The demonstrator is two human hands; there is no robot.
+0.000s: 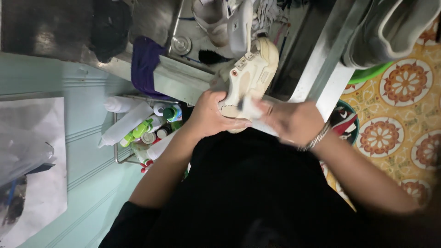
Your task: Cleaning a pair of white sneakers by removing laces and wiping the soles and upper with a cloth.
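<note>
cream sneaker point(250, 73) is gripped by the left hand point(209, 115); a white cloth point(251, 110) is pinched by the blurred right hand point(291, 121); green-capped bottles point(142, 128) are stood left.

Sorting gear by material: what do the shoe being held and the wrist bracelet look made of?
The cream shoe looks like smooth leather or synthetic, matte, with a rubbery sole edge. The bracelet looks like metal: silvery, glinting links, though blurred.

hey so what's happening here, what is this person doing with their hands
A person in a black top holds a cream-coloured shoe over a metal sink. The left hand grips the shoe's near end, while the right hand, blurred, presses a white cloth against it. A wire rack of bottles hangs to the left, and another shoe lies in the sink.
</note>
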